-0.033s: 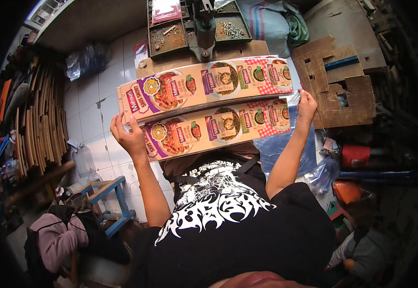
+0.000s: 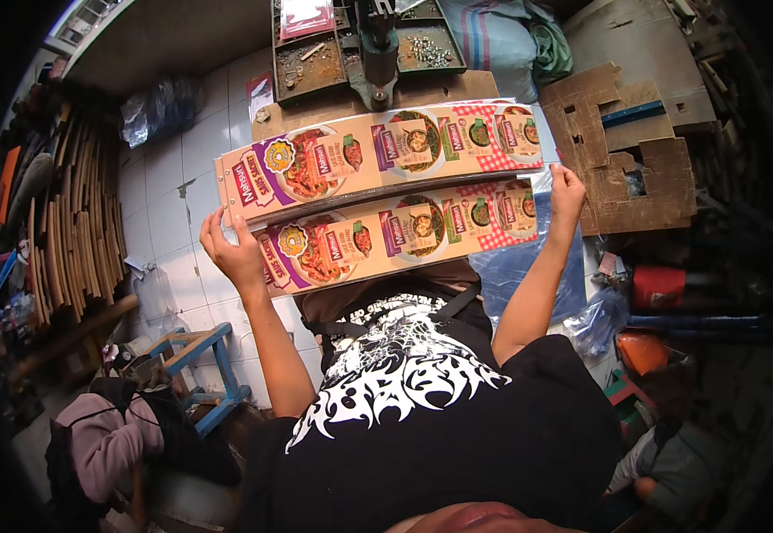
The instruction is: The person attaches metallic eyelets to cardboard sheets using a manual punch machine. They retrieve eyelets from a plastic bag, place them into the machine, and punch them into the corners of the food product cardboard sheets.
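Note:
Two long, peach-coloured panels printed with food pictures lie one beyond the other, a dark band between them. The far printed panel [image 2: 377,151] has small metal eyelets at its left end and reaches over a wooden board. The near printed panel [image 2: 368,242] is just in front of my body. My left hand [image 2: 233,256] grips the left end where the panels meet, thumb on top and fingers around the corner. At the opposite end, my right hand [image 2: 567,195] is closed in a pinch by the far panel's near corner; its fingertips partly hide what they hold.
Beyond the panels stands a dark metal press [image 2: 377,62], flanked by a tray [image 2: 306,71] and a tray of small metal pieces [image 2: 428,55]. Cut brown board [image 2: 662,178] leans at right. A blue wooden stool [image 2: 200,346] and other people [image 2: 107,444] are at lower left and lower right.
My left hand has shifted slightly to the left, and the near panel's left end has moved a little with it. My right hand stays nearly in place.

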Tool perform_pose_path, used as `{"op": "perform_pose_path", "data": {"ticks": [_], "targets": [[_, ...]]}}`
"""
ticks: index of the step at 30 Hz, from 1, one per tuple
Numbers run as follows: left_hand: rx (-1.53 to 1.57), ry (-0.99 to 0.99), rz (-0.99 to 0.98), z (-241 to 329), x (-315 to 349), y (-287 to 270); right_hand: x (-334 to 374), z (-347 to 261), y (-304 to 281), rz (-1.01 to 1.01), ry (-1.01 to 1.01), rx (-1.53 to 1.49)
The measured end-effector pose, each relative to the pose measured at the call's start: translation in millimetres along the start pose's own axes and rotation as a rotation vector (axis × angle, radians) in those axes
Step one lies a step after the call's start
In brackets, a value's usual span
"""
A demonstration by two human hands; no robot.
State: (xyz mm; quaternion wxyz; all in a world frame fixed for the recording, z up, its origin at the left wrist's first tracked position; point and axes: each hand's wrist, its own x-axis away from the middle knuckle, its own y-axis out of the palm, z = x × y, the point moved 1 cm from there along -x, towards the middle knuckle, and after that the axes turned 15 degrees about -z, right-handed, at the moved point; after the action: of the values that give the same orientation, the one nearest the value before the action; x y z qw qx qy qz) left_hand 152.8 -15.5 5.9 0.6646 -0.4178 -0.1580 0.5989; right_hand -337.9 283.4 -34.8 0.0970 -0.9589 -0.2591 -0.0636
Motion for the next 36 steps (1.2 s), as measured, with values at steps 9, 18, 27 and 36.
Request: {"op": "perform_pose_path", "data": {"ticks": [9, 18, 27, 36], "targets": [[0.222, -0.413, -0.321, -29, 56, -27, 63, -5, -14, -0.123, 0.128, 0.821], [0.213, -0.435, -0.129, -19, 81, -26, 78, 6, 3, -0.066, 0.139, 0.86], [0.232, -0.43, -0.139, -28, 76, -27, 63, 21, -32, -0.143, 0.09, 0.343], [0.396, -0.52, -0.254, -38, 98, -43, 79, 3, -62, -0.159, 0.115, 0.333]]}}
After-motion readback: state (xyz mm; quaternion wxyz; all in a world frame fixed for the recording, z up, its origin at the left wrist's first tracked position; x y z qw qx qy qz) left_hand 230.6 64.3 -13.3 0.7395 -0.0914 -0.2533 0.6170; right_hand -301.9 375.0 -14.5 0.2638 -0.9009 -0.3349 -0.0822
